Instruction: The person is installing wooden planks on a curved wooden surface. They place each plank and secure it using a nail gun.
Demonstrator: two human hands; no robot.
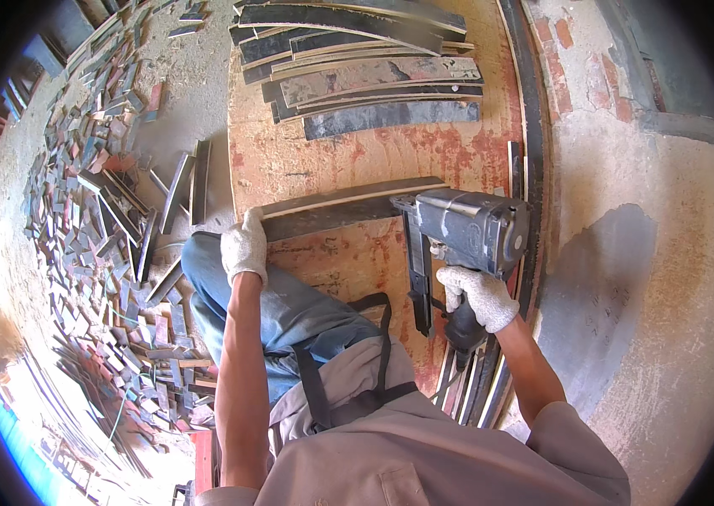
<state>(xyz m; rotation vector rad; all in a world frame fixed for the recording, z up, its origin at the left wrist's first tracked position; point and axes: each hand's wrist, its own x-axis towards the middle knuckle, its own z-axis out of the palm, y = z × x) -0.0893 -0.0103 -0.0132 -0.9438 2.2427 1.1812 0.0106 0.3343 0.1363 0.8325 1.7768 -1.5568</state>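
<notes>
My left hand, in a white knit glove, is closed on the left end of a joined pair of dark wooden strips lying across a worn plywood board. In my gloved right hand is the handle of a black and grey nail gun. Its nose touches or sits right over the strips' right part, and its long magazine points toward me. From this view I cannot see whether the nose presses on the wood.
A stack of dark, slightly curved wooden strips lies on the board's far end. Many small wood offcuts cover the floor at left, with longer pieces near my knee. Long dark rails run along the right, beside a stained wall.
</notes>
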